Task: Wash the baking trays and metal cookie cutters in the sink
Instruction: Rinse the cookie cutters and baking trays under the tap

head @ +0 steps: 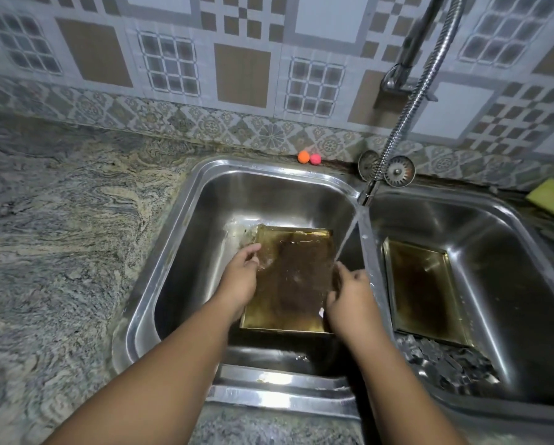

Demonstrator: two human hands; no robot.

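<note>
My left grip (241,277) is curled over the left rim of the baking tray (293,284). My right grip (349,295) clamps the right rim, thumb on the inner side. The tray lies in the left basin (211,220) of the sink, wet and brown-stained, and the water stream (349,232) from the hose tap (368,191) falls at its far right corner. A second tray (423,284) leans in the right basin (510,252), with a heap of metal cookie cutters (445,361) just beside its near end. A yellow sponge (551,197) sits on the desk (60,220) at the far right.
</note>
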